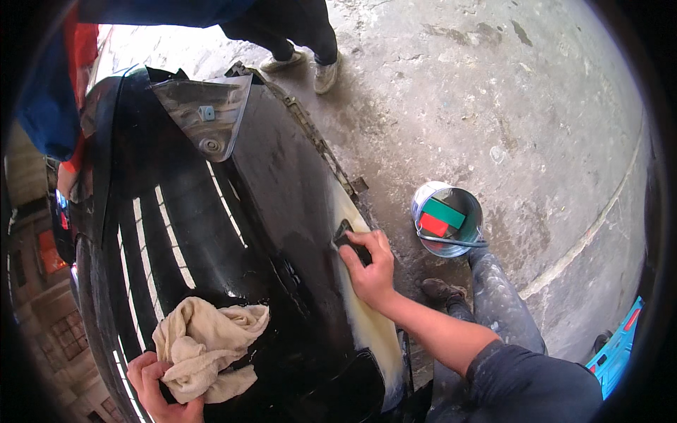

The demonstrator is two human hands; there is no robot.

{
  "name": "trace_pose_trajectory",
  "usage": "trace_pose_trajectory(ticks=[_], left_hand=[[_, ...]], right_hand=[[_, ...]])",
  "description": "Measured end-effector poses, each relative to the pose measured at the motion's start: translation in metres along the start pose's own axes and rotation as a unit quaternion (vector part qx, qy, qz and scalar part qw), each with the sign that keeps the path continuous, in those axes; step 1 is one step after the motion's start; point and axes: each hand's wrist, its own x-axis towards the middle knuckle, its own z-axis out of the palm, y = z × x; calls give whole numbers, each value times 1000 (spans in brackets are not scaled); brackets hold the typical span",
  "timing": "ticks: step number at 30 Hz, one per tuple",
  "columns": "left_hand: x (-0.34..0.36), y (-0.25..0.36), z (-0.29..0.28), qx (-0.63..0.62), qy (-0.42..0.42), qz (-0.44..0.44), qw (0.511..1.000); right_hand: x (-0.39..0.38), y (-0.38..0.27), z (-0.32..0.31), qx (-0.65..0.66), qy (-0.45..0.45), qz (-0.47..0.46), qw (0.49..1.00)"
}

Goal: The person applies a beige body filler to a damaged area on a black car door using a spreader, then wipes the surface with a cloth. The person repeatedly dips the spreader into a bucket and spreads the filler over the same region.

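Currently | left hand (163, 398): loosely clasping beige cloth (203, 345) | right hand (374, 273): pinching dark, seemingly flat pad (343, 230)

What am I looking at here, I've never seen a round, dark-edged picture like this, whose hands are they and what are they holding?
There's no machine: these are a person's bare hands, seen from a wide fisheye camera on their own head, looking down. The lens bends straight edges. The left hand grips a crumpled beige cloth lying on a glossy black vehicle panel. The right hand holds a small dark pad against the panel's pale strip. On the floor, a metal bucket holds green and red blocks.
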Motion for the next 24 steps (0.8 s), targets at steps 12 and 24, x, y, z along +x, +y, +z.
trace_pose_trajectory(ticks=[12, 24], left_hand=[[-4, -7, 2, 14, 4, 11, 1000], [-6, -7, 2, 15, 7, 13, 1000]], right_hand=[[24, 12, 8, -5, 25, -5, 1000], [54, 17, 21, 52, 4, 40, 998]])
